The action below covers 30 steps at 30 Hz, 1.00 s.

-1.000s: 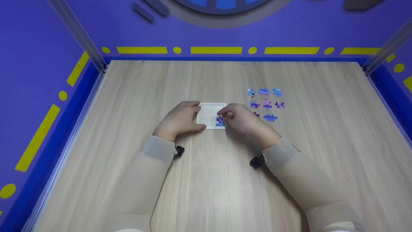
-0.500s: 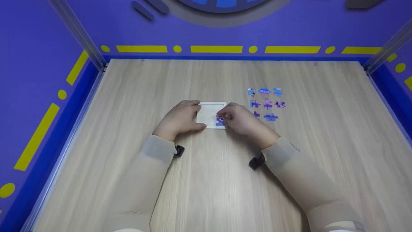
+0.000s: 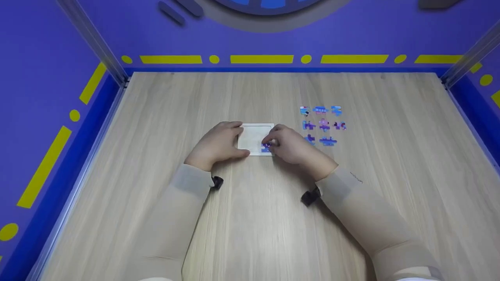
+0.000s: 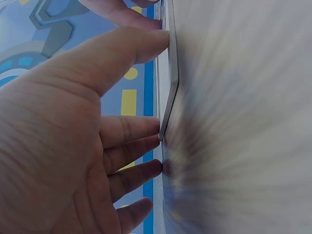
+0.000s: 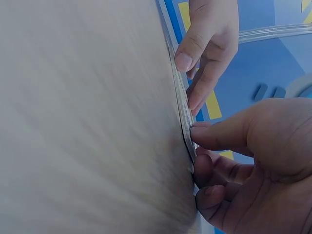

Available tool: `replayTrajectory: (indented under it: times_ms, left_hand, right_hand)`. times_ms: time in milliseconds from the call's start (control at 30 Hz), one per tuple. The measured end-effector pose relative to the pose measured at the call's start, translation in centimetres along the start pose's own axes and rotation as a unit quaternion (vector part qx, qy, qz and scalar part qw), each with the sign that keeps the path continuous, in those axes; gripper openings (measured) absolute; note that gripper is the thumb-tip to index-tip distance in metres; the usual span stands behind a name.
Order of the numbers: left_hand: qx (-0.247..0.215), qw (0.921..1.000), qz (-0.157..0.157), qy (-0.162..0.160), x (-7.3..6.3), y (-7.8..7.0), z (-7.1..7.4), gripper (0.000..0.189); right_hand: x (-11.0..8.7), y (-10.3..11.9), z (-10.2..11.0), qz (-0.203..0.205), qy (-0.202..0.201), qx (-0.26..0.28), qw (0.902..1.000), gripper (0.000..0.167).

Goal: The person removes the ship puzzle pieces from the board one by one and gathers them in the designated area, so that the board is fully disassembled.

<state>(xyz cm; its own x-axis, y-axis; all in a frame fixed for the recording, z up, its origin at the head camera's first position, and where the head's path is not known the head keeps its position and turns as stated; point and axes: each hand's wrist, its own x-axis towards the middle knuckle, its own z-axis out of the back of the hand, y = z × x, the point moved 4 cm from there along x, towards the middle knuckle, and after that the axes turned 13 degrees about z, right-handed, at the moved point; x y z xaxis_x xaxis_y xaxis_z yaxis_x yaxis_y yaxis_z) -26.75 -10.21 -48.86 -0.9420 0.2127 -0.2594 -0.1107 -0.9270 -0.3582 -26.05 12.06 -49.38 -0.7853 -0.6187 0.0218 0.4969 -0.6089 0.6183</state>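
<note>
A small white puzzle tray (image 3: 256, 125) lies flat on the table. In the head view my left hand (image 3: 216, 144) holds its left side, thumb at the front edge and fingers by the far left corner. Those fingers are mostly straight in the left wrist view, with the thumb (image 4: 151, 46) against the tray's edge. One purple and blue jigsaw piece (image 3: 265, 149) lies in the tray's front right corner. Bent over that piece, my right hand (image 3: 289, 144) pinches at it with thumb and index finger, partly covering it. The remaining right fingers curl inward in the right wrist view.
Several loose jigsaw pieces (image 3: 327, 141) are laid out in rows on the wooden table (image 3: 250, 218), right of the tray. The nearest ones sit just beyond the right hand. Blue walls (image 3: 258, 43) with yellow markings border the table's back and sides.
My right index fingertip has moved slightly toward the front and covers more of the piece in the tray. The left hand and tray stay put.
</note>
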Motion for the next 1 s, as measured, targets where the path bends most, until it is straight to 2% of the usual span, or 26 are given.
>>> replayTrajectory:
  times_ms: [267,467,767,1000]
  left_hand:
    - [-0.006,1.0,-0.002,0.0,0.06,0.01,-0.09,0.089]
    - [-0.012,0.9999,-0.002,0.0,0.07,0.09,-0.03,0.089]
    - [-0.011,0.9999,0.0,0.002,0.04,0.15,0.01,0.09]
    - [-0.017,0.9998,0.002,0.003,-0.02,0.12,-0.03,0.089]
  right_hand:
    - [0.0,0.11,-0.06,-0.002,0.01,-0.019,0.9998,0.039]
    - [0.01,0.14,-0.05,-0.003,0.01,-0.022,0.9997,0.038]
    - [0.07,0.2,0.03,-0.017,0.005,0.008,0.9998,0.031]
    - [0.18,0.01,-0.01,-0.021,0.001,0.028,0.9994,0.034]
